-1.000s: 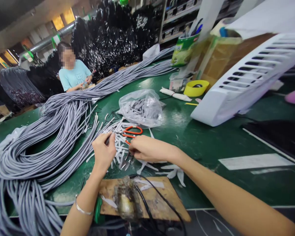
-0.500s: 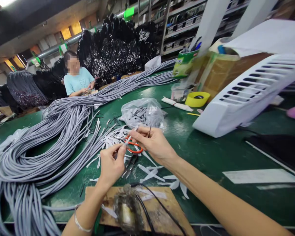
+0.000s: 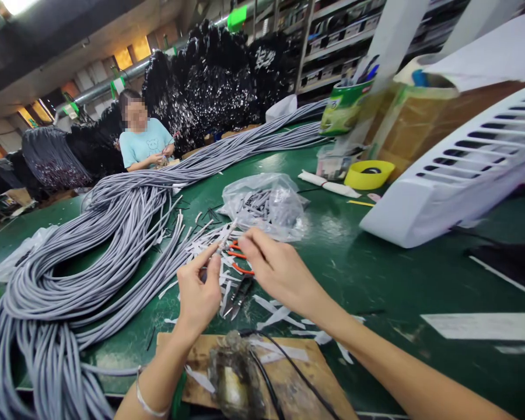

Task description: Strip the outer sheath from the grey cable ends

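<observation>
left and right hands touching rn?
Apart. In the head view, orange scissor handles show in the gap between the left hand and right hand.

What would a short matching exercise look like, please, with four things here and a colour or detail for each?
1. Left hand
2. Cable bundle
3. Scissors handles
4. Plastic bag

A. Orange
B. Holds small grey pieces
C. Bracelet at its wrist
D. Grey, sweeping across the table's left side

Pairs: 1-C, 2-D, 3-A, 4-B.
</observation>
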A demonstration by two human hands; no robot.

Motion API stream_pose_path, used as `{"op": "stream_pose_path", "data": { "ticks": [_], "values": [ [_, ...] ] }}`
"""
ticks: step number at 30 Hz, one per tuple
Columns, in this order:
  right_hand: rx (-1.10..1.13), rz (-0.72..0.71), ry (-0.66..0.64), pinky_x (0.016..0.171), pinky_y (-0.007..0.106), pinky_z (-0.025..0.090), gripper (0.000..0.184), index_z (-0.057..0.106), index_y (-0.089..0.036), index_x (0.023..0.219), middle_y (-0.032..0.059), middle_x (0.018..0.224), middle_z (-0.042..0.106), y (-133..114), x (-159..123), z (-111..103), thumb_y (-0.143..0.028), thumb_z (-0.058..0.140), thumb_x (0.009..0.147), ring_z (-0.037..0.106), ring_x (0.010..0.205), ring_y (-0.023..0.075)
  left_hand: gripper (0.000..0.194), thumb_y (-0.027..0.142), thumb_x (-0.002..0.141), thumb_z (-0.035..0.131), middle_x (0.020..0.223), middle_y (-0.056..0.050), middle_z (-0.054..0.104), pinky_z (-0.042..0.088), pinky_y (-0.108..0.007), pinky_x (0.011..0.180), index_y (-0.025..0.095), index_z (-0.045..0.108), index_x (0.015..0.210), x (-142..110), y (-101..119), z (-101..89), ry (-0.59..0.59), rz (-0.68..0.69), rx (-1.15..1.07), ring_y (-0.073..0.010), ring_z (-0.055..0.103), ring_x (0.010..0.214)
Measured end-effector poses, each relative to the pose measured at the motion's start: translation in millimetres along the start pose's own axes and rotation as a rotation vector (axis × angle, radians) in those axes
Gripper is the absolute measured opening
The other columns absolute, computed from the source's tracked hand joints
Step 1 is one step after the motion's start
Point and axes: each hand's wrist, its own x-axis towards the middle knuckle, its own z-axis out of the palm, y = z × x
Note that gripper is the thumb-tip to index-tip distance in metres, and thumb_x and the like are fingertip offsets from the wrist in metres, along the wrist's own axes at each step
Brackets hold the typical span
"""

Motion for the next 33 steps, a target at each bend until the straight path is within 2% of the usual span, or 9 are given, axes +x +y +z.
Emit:
{"op": "stream_pose_path", "data": {
  "ticks": [3,6,8,12,15,21,28,30,33],
  "values": [
    [-0.070,-0.105,-0.055,0.049,0.022,0.032,0.023,0.048,-0.019,0.072,-0.0017,0.055,0.051,-3.4,-6.0,4.7,-0.030,0.033,0.086,0.045,0.047,0.0115,0.030,0.025,0.082,0.048,0.086,-0.007,0.071,0.049,-0.028,0.079,0.014,0.065,0.105,-0.6,0.0,-0.5,-0.004,-0.002,0.014,-0.0218,0.060,0.099],
    [-0.064,-0.159,-0.004,0.047,0.021,0.032,0.024,0.052,-0.018,0.074,-0.0016,0.053,0.052,-1.9,-8.5,9.7,-0.030,0.035,0.087,0.045,0.045,0.0110,0.030,0.024,0.083,0.048,0.093,-0.007,0.070,0.050,-0.029,0.080,0.014,0.065,0.106,-1.2,1.3,0.4,0.000,0.010,0.013,-0.0218,0.060,0.098],
    [-0.072,-0.174,0.034,0.046,0.021,0.031,0.025,0.053,-0.017,0.074,-0.0016,0.052,0.051,0.1,-8.5,11.2,-0.030,0.036,0.087,0.044,0.043,0.0107,0.030,0.024,0.083,0.048,0.095,-0.008,0.070,0.051,-0.029,0.079,0.013,0.065,0.105,-1.5,1.8,1.0,0.004,0.019,0.013,-0.0217,0.061,0.096],
    [-0.083,-0.179,0.066,0.045,0.021,0.030,0.025,0.055,-0.017,0.074,-0.0019,0.051,0.051,1.6,-8.1,11.7,-0.029,0.038,0.087,0.043,0.041,0.0099,0.029,0.024,0.083,0.048,0.078,-0.007,0.072,0.053,-0.029,0.073,0.014,0.066,0.104,-1.9,1.2,1.3,0.020,0.035,0.026,-0.0233,0.062,0.094],
    [-0.051,-0.177,0.069,0.045,0.021,0.030,0.024,0.055,-0.017,0.072,-0.0024,0.050,0.050,0.0,-8.1,11.7,-0.029,0.040,0.086,0.043,0.041,0.0094,0.029,0.023,0.083,0.049,0.078,-0.007,0.072,0.053,-0.030,0.071,0.014,0.066,0.104,-2.1,0.9,1.1,0.026,0.047,0.033,-0.0238,0.063,0.093],
    [0.219,-0.047,-0.024,0.043,0.021,0.030,0.025,0.051,-0.017,0.064,-0.0033,0.050,0.045,-0.4,-4.8,12.3,-0.032,0.042,0.082,0.039,0.044,0.0082,0.029,0.023,0.082,0.050,0.093,-0.008,0.071,0.054,-0.026,0.067,0.013,0.066,0.103,-1.6,2.1,1.4,0.023,0.034,0.048,-0.0222,0.063,0.092],
    [0.736,0.163,-0.154,0.036,0.020,0.021,0.028,0.041,-0.020,0.060,-0.0099,0.045,0.026,-3.7,-3.7,18.7,-0.041,0.046,0.078,0.023,0.037,0.0052,0.028,0.023,0.081,0.051,0.095,-0.009,0.070,0.052,-0.027,0.074,0.011,0.067,0.100,-1.9,-0.3,2.5,0.011,0.036,0.015,-0.0192,0.066,0.083],
    [0.698,0.118,-0.109,0.035,0.019,0.024,0.027,0.043,-0.019,0.061,-0.0094,0.044,0.029,-4.6,-5.8,20.7,-0.037,0.045,0.080,0.026,0.036,0.0055,0.028,0.023,0.080,0.051,0.090,-0.009,0.071,0.053,-0.026,0.068,0.011,0.068,0.098,-2.1,-0.1,2.9,0.005,0.018,0.031,-0.0189,0.066,0.078],
    [0.343,-0.135,0.131,0.042,0.019,0.035,0.019,0.052,-0.016,0.067,-0.0028,0.051,0.050,-2.9,-11.4,24.4,-0.025,0.046,0.082,0.044,0.043,0.0072,0.028,0.023,0.081,0.050,0.081,-0.008,0.072,0.051,-0.024,0.059,0.010,0.069,0.096,-2.1,2.0,3.2,-0.010,-0.010,0.042,-0.0180,0.065,0.068]
  ]
}}
